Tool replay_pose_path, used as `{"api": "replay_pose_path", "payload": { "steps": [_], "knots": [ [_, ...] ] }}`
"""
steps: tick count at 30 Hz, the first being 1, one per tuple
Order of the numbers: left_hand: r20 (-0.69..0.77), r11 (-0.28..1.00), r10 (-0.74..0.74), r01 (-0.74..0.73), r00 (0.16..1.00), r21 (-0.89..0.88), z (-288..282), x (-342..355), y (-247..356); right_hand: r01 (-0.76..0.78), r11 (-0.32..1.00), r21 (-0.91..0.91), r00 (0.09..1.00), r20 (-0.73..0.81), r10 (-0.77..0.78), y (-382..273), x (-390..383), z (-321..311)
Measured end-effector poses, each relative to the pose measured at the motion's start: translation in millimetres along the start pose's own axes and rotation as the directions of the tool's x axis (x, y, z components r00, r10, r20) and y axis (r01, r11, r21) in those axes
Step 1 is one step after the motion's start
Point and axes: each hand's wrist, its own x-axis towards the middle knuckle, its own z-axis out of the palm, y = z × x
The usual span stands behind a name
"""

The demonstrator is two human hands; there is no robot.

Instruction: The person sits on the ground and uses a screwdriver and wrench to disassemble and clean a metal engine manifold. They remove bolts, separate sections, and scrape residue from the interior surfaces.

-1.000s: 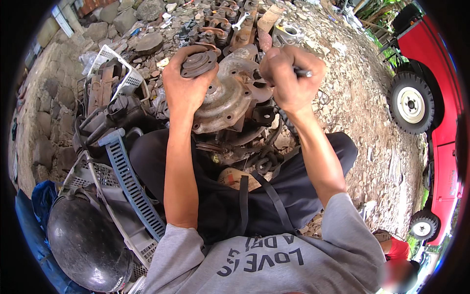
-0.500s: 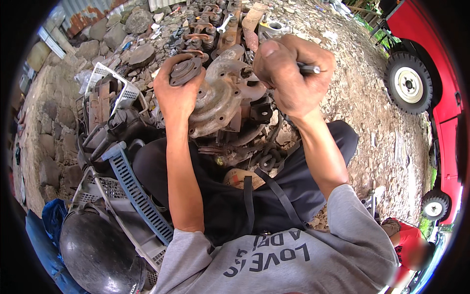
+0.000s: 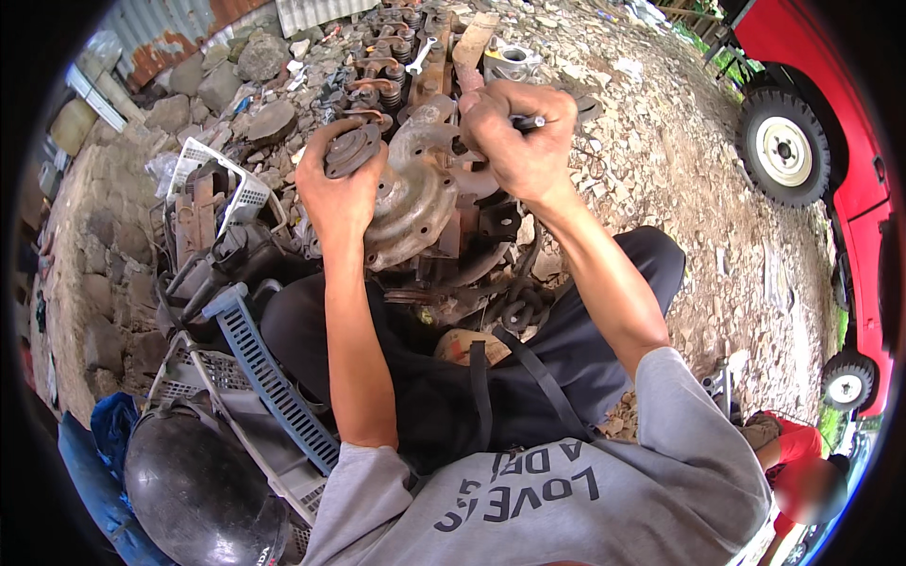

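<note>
My left hand (image 3: pixel 335 200) is closed round a round, rusty metal hub (image 3: pixel 352 151), which stands at the left of a grey cast metal housing (image 3: pixel 415 208) with bolt holes. Over the housing's upper right side, my right hand (image 3: pixel 522 141) is closed in a fist round a slim metal rod-like tool (image 3: pixel 531 123). One end of the tool sticks out past the fist on the right; its other end is hidden by the fingers. The housing sits at the near end of a rusty engine.
Behind the housing are rusty valve springs (image 3: pixel 389 92), a spanner (image 3: pixel 421 57) and a silver cylindrical part (image 3: pixel 512 62). At left stand crates, one with a blue edge (image 3: pixel 274 377), and a black helmet (image 3: pixel 203 481). A red vehicle (image 3: pixel 821 57) and a person in red (image 3: pixel 797 443) are at right.
My right hand with the rod-like tool has moved left and down towards the housing. My left hand keeps its hold on the hub. The view has shifted slightly.
</note>
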Motion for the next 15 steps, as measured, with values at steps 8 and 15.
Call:
{"api": "replay_pose_path", "payload": {
  "steps": [8,15],
  "knots": [
    [0.005,0.999,0.018,-0.018,1.0,-0.05,7,0,-2,-0.014,1.0,-0.017,0.999,-0.042,0.013,27,-7,-14],
    [0.004,0.999,-0.004,0.004,1.0,-0.042,4,0,4,0.092,0.994,-0.064,0.992,-0.075,-0.097,21,-10,-9]
  ]
}}
